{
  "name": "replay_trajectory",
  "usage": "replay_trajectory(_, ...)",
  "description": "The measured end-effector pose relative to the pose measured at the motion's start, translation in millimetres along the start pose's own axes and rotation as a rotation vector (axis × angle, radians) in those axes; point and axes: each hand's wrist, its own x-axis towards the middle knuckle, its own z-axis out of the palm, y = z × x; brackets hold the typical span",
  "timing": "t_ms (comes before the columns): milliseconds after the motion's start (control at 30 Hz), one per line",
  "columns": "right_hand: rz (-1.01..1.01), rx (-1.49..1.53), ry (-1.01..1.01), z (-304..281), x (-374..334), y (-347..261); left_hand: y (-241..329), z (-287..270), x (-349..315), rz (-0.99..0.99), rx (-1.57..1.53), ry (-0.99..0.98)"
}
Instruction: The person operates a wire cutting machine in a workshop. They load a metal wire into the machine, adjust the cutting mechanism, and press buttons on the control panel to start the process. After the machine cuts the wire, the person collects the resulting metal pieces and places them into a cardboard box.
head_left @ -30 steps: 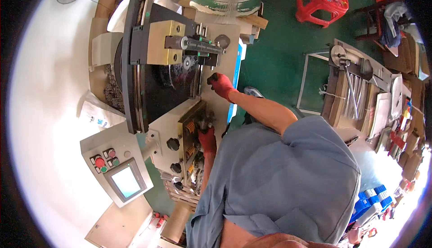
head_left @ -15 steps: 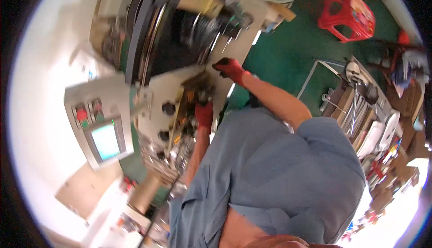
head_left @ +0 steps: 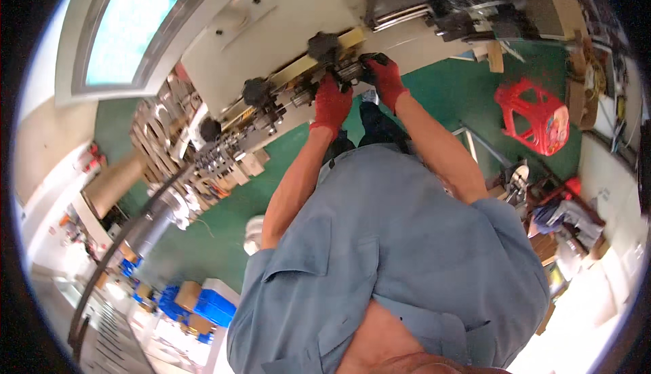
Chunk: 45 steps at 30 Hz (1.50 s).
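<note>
The pale machine [head_left: 285,31] bears a metal roller assembly [head_left: 273,120] along its near edge; expect it to be stiff and heavy. Your red-gloved left hand [head_left: 333,103] and right hand [head_left: 384,79] are at the machine's near edge, fingers curled; I cannot tell whether either is clamped. Between them, at that edge, the metal fitting [head_left: 349,71] looks rigid, perhaps slick; hold its outer ends.
</note>
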Motion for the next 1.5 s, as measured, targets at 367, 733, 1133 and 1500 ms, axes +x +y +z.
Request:
replay_trajectory(367, 0.227, 0.178, 0.100, 0.5, 3.5, -3.3, -13.1, 19.9, -45.5, -0.298, -1.256, 0.163)
replay_trajectory(733, 0.171, -0.067, 0.011, -10.2, 7.2, -0.7, -19.2, 51.1, -12.5, -0.558, -2.066, 0.261)
replay_trajectory(1133, 0.208, 0.235, 0.074, 2.4, 0.5, -8.4, -28.1, 92.4, 4.5, -0.485, -1.514, 0.450)
replay_trajectory(1500, 0.015, -0.341, -0.005, -32.4, -24.9, -10.9, -23.4, 85.1, 4.5, -0.703, -1.621, 0.377)
